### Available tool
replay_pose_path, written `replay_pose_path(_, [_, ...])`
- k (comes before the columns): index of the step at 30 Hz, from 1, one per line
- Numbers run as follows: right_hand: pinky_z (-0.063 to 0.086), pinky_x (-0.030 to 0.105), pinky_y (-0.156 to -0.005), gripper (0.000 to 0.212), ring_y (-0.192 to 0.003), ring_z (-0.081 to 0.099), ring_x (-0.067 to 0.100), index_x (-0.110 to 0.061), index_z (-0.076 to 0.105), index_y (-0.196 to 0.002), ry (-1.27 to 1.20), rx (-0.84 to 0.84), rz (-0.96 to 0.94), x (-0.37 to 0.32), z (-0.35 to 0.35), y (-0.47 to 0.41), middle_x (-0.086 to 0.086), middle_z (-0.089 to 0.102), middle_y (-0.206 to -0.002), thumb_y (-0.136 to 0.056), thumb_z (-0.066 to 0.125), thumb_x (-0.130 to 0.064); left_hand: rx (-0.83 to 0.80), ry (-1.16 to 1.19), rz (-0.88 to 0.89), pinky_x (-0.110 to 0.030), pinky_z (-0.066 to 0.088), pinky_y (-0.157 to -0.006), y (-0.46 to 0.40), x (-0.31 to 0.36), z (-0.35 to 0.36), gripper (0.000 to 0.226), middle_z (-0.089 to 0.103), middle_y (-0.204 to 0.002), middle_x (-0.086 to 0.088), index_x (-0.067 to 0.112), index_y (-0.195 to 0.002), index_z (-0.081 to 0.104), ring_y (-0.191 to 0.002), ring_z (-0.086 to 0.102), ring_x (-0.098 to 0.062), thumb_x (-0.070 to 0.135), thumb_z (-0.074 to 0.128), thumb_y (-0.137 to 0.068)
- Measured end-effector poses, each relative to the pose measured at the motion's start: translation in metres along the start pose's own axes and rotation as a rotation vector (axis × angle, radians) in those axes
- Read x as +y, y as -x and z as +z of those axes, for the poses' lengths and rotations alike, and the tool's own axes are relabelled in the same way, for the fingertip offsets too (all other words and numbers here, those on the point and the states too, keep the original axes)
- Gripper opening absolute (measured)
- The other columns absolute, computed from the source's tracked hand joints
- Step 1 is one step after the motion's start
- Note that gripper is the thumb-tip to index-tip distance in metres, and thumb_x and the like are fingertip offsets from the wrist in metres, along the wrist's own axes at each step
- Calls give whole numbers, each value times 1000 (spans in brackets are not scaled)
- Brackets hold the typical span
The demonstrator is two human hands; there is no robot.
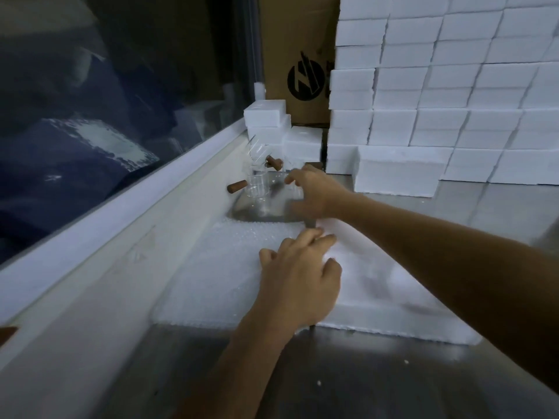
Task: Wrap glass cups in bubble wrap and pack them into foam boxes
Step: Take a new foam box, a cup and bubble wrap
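Several clear glass cups (257,184) with brown wooden handles stand together on the metal table by the white ledge. My right hand (313,193) reaches among them with curled fingers; whether it grips a cup is blurred. A sheet of bubble wrap (211,282) lies flat on the table in front of me. My left hand (299,276) rests on its right edge, fingers spread and relaxed. A flat white foam piece (387,297) lies just right of the bubble wrap, under my right forearm.
A tall stack of white foam boxes (453,86) fills the back right. A single foam box (396,173) stands in front of it. A cardboard carton (299,62) stands behind smaller foam boxes (266,116). A white ledge (121,237) and window run along the left.
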State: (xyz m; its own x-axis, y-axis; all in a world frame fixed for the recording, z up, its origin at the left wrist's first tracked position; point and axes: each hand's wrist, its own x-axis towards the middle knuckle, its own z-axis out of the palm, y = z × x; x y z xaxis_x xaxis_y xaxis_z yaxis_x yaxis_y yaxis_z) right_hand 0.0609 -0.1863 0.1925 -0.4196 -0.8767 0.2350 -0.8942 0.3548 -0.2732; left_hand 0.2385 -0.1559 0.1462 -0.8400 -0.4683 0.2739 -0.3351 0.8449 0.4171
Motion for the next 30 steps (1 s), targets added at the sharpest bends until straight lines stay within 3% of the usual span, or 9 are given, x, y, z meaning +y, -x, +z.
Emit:
replay_pose_path(3, [44, 30, -83, 70, -116, 54, 27, -20, 37, -145, -58, 72, -46, -8, 14, -49, 7, 38, -145, -85, 73, -26, -22, -45, -6, -47, 15, -120, 2, 2, 0, 54, 29, -158, 17, 38, -147, 37, -140, 32, -9, 53, 29, -96])
replay_pose_path(6, [47, 40, -98, 81, -128, 49, 32, -21, 26, -150, -218, 200, 44, -14, 18, -96, 5, 26, -157, -85, 75, -31, -71, -74, -1, -47, 11, -119, 3, 3, -2, 66, 27, -159, 16, 36, -148, 35, -142, 30, -11, 55, 15, -87])
replay_pose_path(10, [42, 44, -106, 98, -138, 40, 32, -16, 14, -156, -260, 227, 130, -17, 22, -144, 6, 23, -160, -83, 76, -37, -104, -105, 26, -49, 22, -114, 3, 3, -3, 58, 36, -153, 13, 34, -140, 40, -134, 37, -12, 54, 15, -92])
replay_pose_path(14, [50, 28, -83, 73, -105, 56, 22, -17, 37, -140, -276, 126, 175, -11, 30, -168, 6, 54, -127, -82, 79, -35, -112, -88, 37, -49, 27, -107, 6, 4, -6, 54, 48, -137, 8, 30, -124, 46, -119, 46, -14, 50, 11, -89])
replay_pose_path(18, [41, 17, -60, 47, -79, 53, 14, -20, 48, -120, -321, 162, 157, -10, 40, -177, 0, 53, -108, -85, 77, -33, -79, -31, 36, -48, 25, -107, 6, 4, -6, 60, 50, -132, 10, 30, -116, 49, -116, 46, -12, 50, 3, -83])
replay_pose_path(22, [44, 17, -59, 28, -84, 60, 15, -23, 51, -112, -387, 252, 123, -13, 30, -167, 3, 59, -111, -92, 69, -28, -93, -19, 25, -50, 18, -115, 5, 6, -3, 61, 35, -153, 15, 35, -138, 43, -134, 36, -10, 54, 11, -91])
replay_pose_path(24, [45, 17, -57, 24, -76, 59, 12, -26, 49, -108, -397, 308, 73, -19, 17, -147, 0, 60, -105, -93, 68, -28, -104, 5, -1, -44, 9, -119, 4, 7, -5, 67, 26, -159, 18, 37, -147, 37, -141, 28, -7, 56, 12, -88])
replay_pose_path(27, [46, 18, -60, 22, -71, 58, 7, -26, 52, -103, -366, 345, -36, -29, -8, -100, -7, 59, -90, -91, 70, -31, -106, 27, -30, -42, 7, -120, 6, 11, -5, 69, 22, -159, 21, 41, -148, 35, -142, 24, -4, 57, 11, -85])
replay_pose_path(30, [49, 21, -69, 21, -79, 62, 6, -25, 61, -104, -289, 331, -162, -31, -35, -41, -9, 63, -92, -90, 70, -37, -67, 90, -38, -43, 12, -119, 6, 10, -7, 68, 32, -156, 19, 39, -143, 44, -140, 28, -4, 60, 13, -87])
